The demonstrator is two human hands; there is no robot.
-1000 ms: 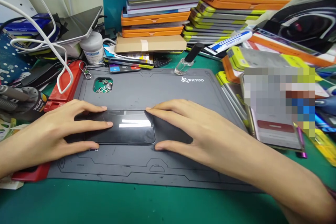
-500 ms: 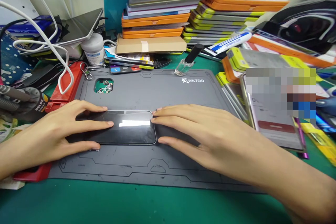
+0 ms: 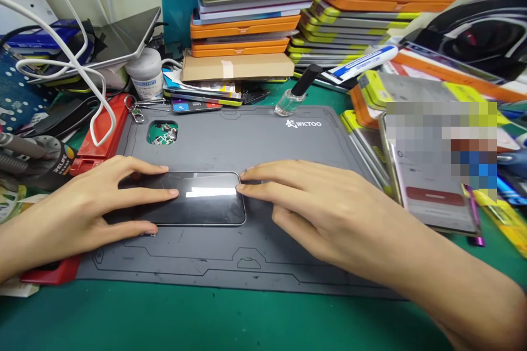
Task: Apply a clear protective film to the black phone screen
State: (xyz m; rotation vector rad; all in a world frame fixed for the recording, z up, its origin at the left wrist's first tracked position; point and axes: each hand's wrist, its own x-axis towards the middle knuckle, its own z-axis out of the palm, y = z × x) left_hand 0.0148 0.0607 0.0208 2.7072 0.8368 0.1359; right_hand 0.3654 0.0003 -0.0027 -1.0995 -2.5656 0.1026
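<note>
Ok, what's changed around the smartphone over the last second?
The right hand shifted rightward, its fingertips going from the far right corner of the smartphone to its right end; the thumb drew back from the near corner. The left hand still spans the smartphone, which looks unmoved on the grey work mat.

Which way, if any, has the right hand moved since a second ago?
Yes, the right hand shifted slightly rightward against the WKTOO logo, its thumb drawing farther from the phone.

Left forearm [image 3: 24,241] and right forearm [image 3: 436,269] are both going bare, same deal with the left hand [image 3: 90,203] and right hand [image 3: 329,208], whose slim fingers [image 3: 144,194] are tapering toward the tips.
</note>
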